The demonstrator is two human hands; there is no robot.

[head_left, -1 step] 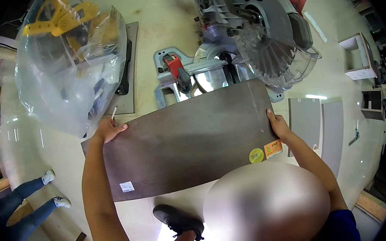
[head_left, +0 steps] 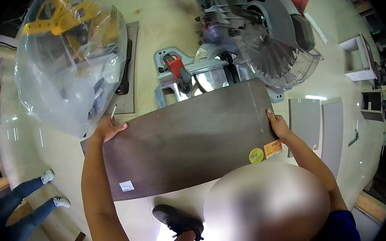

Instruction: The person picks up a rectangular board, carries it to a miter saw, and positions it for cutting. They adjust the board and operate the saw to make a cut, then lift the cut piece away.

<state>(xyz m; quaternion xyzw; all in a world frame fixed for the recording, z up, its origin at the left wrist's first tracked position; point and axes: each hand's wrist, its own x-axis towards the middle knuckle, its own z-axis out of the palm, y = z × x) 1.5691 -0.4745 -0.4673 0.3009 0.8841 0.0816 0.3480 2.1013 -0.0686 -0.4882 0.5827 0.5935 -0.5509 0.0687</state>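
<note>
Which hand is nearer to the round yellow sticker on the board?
Right. The right hand grips the board edge just above the yellow sticker; the left hand holds the opposite end, far across the board.

A dark grey-brown board point(head_left: 186, 142), long, flat and rectangular, is held level between the 2 hands. The left hand point(head_left: 109, 128) grips its left short edge near the far corner, and the right hand point(head_left: 278, 125) grips its right short edge. The board spans the whole gap between them, its long sides running left to right. Just near of the right hand sit 2 stickers, 1 round yellow, 1 orange rectangular. A small white label lies near of the left hand, by the near-left corner.
</note>
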